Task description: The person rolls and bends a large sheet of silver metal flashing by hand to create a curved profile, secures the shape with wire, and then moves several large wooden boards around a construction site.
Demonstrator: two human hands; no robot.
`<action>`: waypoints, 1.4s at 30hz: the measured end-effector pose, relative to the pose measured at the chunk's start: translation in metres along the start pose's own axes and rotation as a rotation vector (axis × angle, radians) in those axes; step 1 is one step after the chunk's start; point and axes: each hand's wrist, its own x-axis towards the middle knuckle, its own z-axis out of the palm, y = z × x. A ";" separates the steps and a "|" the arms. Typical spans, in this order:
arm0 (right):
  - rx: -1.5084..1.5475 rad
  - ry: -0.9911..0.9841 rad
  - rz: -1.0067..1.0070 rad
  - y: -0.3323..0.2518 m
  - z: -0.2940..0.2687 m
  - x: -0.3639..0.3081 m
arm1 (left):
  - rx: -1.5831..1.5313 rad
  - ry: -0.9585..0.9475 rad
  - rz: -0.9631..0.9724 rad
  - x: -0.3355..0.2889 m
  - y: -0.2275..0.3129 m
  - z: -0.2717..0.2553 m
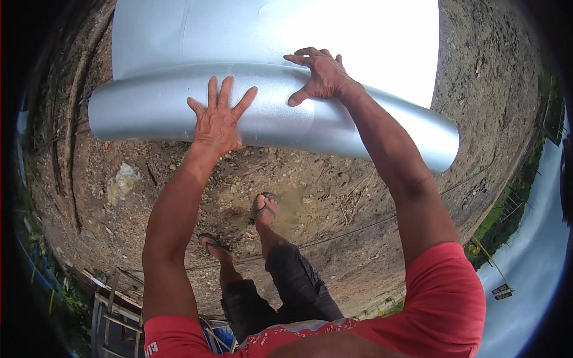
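Left hand: palm down on the near side of the silvery roll, fingers splayed, nothing clasped. Right hand: farther forward, thumb on top of the roll, fingers spread toward the flat sheet; loose too, no grip. Whether its fingertips touch metal or hover, can't tell from where I stand.

The roll lies along the near edge of the sheet and looks continuous with it. Long axis crosswise to the body, left to right, its right end slanting somewhat nearer the person. Both ends reach past the sheet's side edges. Apparent bow probably the lens. End openings not visible.

Step in hand, as I read it: working the roll with flat palms, coiling or uncoiling; direction can't be settled from this. Next move, I judge, calls for even pressure from both hands, square to the long axis, or the roll may skew against the sheet's side edges.

Outward: bare stony ground beneath; sandalled feet on the near side of the roll, one ahead of the other. Pale rock just nearer than the roll's left half.
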 end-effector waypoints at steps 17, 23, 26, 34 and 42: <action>-0.130 -0.056 0.085 0.004 -0.053 0.015 | -0.121 0.086 0.196 0.030 0.012 -0.045; 0.197 -0.223 0.098 0.045 -0.081 0.089 | -0.052 -0.001 0.273 0.106 -0.020 -0.098; 0.207 -0.137 0.167 0.056 -0.101 0.099 | -0.079 -0.078 0.320 0.143 -0.025 -0.125; -0.300 -0.106 0.240 -0.022 -0.079 0.044 | -0.161 -0.262 0.403 0.188 -0.050 -0.152; -0.263 -0.170 0.252 0.001 -0.135 0.079 | -0.324 -0.098 0.417 0.150 -0.048 -0.149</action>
